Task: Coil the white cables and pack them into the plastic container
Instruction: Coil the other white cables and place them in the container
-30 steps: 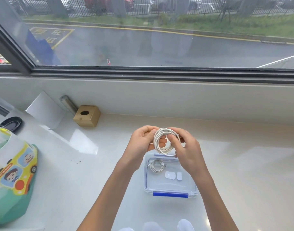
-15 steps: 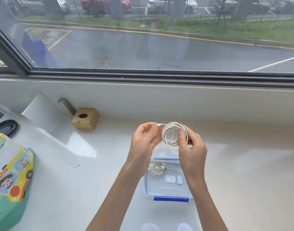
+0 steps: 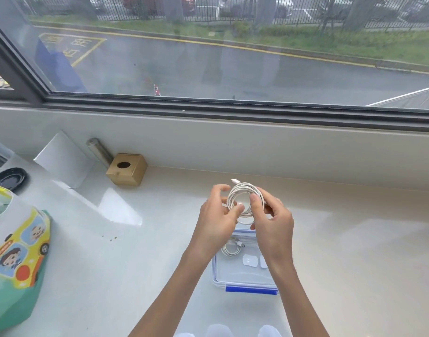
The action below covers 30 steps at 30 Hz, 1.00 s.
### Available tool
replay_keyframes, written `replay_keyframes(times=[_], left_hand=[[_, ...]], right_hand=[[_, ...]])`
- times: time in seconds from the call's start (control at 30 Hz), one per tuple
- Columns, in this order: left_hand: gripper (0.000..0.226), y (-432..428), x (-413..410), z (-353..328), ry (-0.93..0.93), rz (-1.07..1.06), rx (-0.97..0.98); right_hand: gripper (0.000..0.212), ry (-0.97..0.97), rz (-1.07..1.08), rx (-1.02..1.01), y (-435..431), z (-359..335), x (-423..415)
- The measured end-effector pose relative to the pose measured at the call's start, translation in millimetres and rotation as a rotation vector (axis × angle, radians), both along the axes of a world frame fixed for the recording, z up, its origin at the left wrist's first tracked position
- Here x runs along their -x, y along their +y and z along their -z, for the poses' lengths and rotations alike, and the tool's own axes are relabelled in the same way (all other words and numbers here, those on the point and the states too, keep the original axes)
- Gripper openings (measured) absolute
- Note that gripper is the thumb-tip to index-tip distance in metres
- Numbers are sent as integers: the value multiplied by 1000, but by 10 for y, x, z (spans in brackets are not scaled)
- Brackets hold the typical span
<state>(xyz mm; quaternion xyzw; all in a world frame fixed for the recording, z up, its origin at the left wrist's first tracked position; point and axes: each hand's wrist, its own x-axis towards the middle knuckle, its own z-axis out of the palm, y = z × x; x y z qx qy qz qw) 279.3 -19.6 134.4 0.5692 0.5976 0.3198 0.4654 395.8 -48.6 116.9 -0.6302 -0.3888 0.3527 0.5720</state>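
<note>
Pale counter (image 3: 354, 239) below a wide window (image 3: 208, 57); wet road and parked cars are seen outside.

Coiled white cable (image 3: 242, 187) is held upright in the air, just beyond the far end of the plastic container (image 3: 214, 271). The right hand (image 3: 274, 222) has its grip closed on the coil's right side, thumb laid across the strands at the front, fingers behind. The left hand (image 3: 215, 222) is set against the lower left of the loop, thumb pressed on the strands; its other fingers are curled near the upper left, and contact there cannot be made out.

Change noted: half a second back the cable end was pinched at the coil's upper left by the left hand. That end, the connector tip (image 3: 235, 181), is now seen standing free above the top of the loop, and the left grip has been moved lower. Winding is judged finished, or nearly so; the loose end may yet need tucking so the loops are not sprung apart.

Inside the container a second coiled cable (image 3: 230, 249) is already laid at the far left, with two small white pieces (image 3: 247, 260) beside it. Room is left near the blue clip (image 3: 251, 289).

Also on the counter: wooden block (image 3: 127, 169), cartoon bag (image 3: 16, 251).
</note>
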Motion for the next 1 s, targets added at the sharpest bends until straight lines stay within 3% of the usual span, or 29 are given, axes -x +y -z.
replay_keyframes(times=[0.1, 0.33, 0.43, 0.53, 0.63, 0.7, 0.83, 1.0], left_hand=[[16, 27, 38, -47, 86, 54, -90], [12, 100, 176, -69, 32, 77, -27], [15, 87, 202, -83, -50, 52, -31], [20, 69, 210, -100, -92, 57, -47], [34, 30, 264, -128, 21, 90, -148], [42, 11, 333, -137, 151, 146, -253], [19, 31, 451, -207, 234, 246, -271], [38, 35, 546, -274, 40, 202, -187]], right_hand=[[20, -51, -53, 34, 30, 4, -34], [16, -224, -268, 114, 80, -68, -145], [20, -166, -314, 113, 101, -83, -158], [23, 29, -377, 134, 96, -117, -112], [24, 137, -419, 159, 80, -132, -56], [26, 135, -424, 178, 77, -140, -20], [26, 81, -436, 174, 81, -171, 24], [25, 34, -390, 89, 62, -279, 92]])
